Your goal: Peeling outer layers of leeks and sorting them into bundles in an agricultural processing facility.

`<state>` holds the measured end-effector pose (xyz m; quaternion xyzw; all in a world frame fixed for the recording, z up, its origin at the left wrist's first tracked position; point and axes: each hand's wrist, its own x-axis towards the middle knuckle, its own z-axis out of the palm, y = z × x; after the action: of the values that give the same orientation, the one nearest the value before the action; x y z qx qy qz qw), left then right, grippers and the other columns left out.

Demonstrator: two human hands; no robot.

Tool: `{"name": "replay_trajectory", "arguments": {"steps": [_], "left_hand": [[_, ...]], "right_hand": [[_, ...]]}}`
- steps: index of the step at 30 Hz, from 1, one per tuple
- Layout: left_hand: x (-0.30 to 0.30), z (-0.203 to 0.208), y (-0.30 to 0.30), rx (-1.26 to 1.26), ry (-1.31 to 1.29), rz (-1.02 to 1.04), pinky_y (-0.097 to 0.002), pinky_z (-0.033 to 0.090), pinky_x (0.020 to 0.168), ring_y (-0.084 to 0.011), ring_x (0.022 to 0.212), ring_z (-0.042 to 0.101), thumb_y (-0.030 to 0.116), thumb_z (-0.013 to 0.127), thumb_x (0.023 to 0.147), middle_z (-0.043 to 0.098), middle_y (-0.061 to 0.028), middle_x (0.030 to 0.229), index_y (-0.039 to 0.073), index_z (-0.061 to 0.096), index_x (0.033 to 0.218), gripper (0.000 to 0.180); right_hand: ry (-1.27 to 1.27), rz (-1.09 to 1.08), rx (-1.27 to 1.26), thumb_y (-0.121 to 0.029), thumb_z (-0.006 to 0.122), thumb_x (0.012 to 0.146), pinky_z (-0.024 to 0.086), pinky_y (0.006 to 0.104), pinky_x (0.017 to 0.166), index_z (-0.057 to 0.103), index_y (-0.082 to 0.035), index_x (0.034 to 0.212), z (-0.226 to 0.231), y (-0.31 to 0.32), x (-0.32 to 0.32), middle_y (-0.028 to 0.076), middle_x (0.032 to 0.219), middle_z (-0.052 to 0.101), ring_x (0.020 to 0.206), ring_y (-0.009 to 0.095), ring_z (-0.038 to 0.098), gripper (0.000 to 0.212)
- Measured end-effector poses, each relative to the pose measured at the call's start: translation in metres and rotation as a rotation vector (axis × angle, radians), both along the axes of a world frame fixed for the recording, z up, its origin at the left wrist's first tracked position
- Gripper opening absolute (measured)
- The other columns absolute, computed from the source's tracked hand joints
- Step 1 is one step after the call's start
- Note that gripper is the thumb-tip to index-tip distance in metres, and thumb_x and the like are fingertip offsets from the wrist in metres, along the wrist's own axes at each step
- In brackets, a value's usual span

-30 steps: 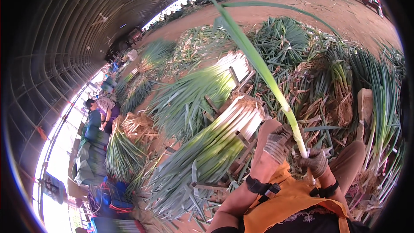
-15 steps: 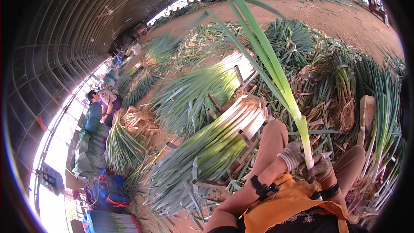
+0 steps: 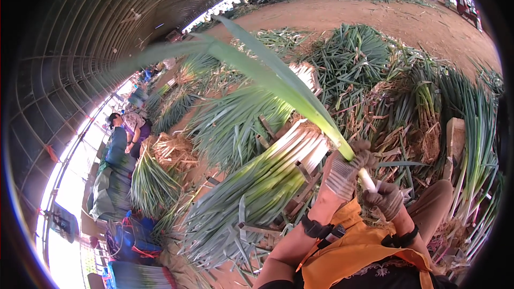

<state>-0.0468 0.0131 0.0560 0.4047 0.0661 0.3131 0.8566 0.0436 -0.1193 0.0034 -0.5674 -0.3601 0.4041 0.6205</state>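
A large green onion (image 3: 316,112) slants up and leftward from my lap, its green leaves spreading toward the upper left, partly blurred. Around its pale stalk, just below the leaves, my gloved left hand (image 3: 345,175) is closed. At the white lower end, my gloved right hand (image 3: 386,200) has its fingers curled around the stalk; the root tip is hidden in it. To the left of my hands, a thick stack of green onions (image 3: 257,176) lies on a wooden rack (image 3: 259,229), white ends toward me.
A second stack (image 3: 241,118) lies beyond the first. Leafy onions (image 3: 353,53) and dry peelings (image 3: 385,107) cover the ground ahead and right, beside an upright wooden board (image 3: 455,142). At left, a person (image 3: 131,126) bends near a root-ended bundle (image 3: 155,171).
The green onion has tipped over to the left, its leaves sweeping that way. My left hand has moved up the stalk, away from my right hand, which stays near the white end.
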Motion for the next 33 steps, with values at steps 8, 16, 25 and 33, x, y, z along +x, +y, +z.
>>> {"name": "replay_trajectory", "arguments": {"steps": [8, 16, 25, 33], "left_hand": [[0.009, -0.003, 0.021, 0.029, 0.063, -0.067, -0.0286, 0.051, 0.060, -0.0117, 0.060, 0.050, -0.003, 0.054, 0.082, 0.052, -0.0045, 0.073, -0.003, 0.054, 0.102, 0.020], [0.000, 0.074, 0.075, 0.162, 0.067, -0.240, -0.0278, 0.041, 0.049, -0.0093, 0.050, 0.041, 0.013, 0.067, 0.077, 0.048, -0.0003, 0.063, 0.000, 0.046, 0.115, 0.045], [0.030, -0.011, 0.010, 0.129, 0.115, -0.441, -0.0367, 0.053, 0.062, -0.0178, 0.059, 0.057, 0.021, 0.060, 0.085, 0.057, -0.0072, 0.071, -0.004, 0.046, 0.113, 0.040], [-0.007, -0.061, 0.007, 0.927, 0.653, -0.122, -0.0196, 0.039, 0.046, -0.0074, 0.053, 0.050, 0.029, 0.053, 0.090, 0.058, -0.0029, 0.067, 0.000, 0.059, 0.087, 0.030]], "right_hand": [[-0.296, -0.120, -0.220, -0.032, 0.054, 0.086, 0.045, 0.0300, 0.053, 0.065, 0.000, 0.083, -0.025, 0.019, 0.015, 0.008, 0.065, 0.063, 0.059, 0.013, 0.059, 0.034], [-1.265, 0.434, -0.799, -0.012, 0.058, 0.070, 0.049, 0.0372, 0.064, 0.067, -0.007, 0.078, -0.212, -0.052, 0.089, 0.011, 0.083, 0.065, 0.077, 0.029, 0.062, 0.013], [-0.158, 0.134, 0.235, -0.031, 0.051, 0.089, 0.047, 0.0317, 0.085, 0.052, -0.002, 0.117, 0.016, 0.053, 0.107, 0.012, 0.107, 0.060, 0.099, 0.023, 0.057, 0.041], [0.253, 0.195, 0.264, -0.031, 0.064, 0.082, 0.055, 0.0306, 0.065, 0.060, 0.002, 0.095, 0.071, 0.071, 0.082, 0.014, 0.076, 0.065, 0.068, 0.021, 0.065, 0.036]]}}
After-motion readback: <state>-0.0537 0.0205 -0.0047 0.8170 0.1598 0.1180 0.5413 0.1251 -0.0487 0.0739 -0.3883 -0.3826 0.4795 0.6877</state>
